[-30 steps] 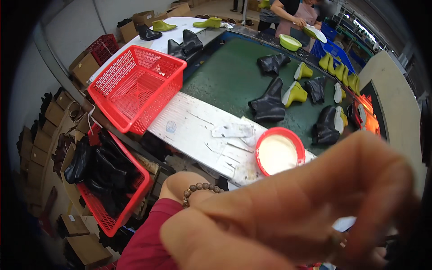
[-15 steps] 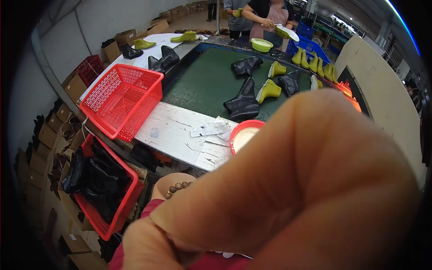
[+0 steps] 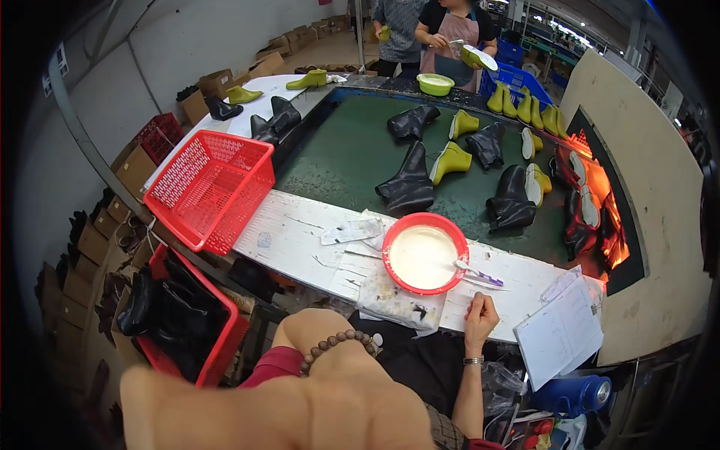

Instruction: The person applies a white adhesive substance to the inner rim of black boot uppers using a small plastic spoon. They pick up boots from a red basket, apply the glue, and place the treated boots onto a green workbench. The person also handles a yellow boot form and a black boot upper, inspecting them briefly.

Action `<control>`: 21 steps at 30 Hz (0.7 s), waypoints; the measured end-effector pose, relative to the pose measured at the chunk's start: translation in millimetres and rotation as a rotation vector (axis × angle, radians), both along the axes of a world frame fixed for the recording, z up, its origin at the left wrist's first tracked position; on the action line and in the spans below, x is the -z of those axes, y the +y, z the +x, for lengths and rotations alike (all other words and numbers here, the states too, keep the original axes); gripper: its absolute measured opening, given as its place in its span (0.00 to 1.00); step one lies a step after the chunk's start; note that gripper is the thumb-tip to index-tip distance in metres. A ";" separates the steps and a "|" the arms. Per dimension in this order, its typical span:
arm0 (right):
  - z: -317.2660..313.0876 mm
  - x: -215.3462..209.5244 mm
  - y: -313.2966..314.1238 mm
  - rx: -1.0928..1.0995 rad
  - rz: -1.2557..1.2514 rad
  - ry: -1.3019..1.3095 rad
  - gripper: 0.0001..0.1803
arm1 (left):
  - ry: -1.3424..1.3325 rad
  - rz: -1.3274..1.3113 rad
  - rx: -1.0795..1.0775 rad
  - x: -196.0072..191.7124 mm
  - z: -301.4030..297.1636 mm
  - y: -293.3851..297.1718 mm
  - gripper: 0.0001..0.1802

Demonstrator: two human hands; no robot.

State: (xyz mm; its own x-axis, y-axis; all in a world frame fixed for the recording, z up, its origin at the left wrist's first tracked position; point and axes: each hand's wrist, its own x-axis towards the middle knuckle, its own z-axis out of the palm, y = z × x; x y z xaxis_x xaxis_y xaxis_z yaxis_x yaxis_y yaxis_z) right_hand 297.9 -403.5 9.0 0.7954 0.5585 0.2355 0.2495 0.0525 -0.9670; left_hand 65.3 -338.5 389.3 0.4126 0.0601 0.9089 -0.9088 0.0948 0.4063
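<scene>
**Q:** Grip of the right hand (image 3: 480, 315): how was it found?

**A:** It was found loosely spread and laid on the near edge of the worktop (image 3: 292, 232), thumb raised. Nothing was pinched in it.

**Q:** And the left hand (image 3: 315, 405)?

**A:** It was held up close to the lens and was blurred. Only its back and a beaded bracelet (image 3: 337, 343) could be made out, so its grip could not be told.

**Q:** Where was the brush (image 3: 480, 274) seen?

**A:** It was laid across the rim of the red bowl (image 3: 390, 240) of white paste, just beyond the right hand and apart from it. The bowl was set on smeared paper on the worktop.

**Q:** How much was judged done?

**A:** No boot was seen on the worktop or in either hand, so a pause between pieces was judged likely. Black boots (image 3: 409, 184) and yellow-green ones had been laid out on the green belt (image 3: 345, 157). More black boots were seen heaped in the red crate (image 3: 225, 337) at the person's left, so much was judged left. The red basket (image 3: 225, 217) on the worktop's left end was seen to hold nothing.
</scene>
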 end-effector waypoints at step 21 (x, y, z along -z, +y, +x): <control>-2.1 0.0 13.5 -0.055 -0.119 -0.002 0.20 | 0.329 -1.501 -1.095 192.2 -107.6 476.1 0.17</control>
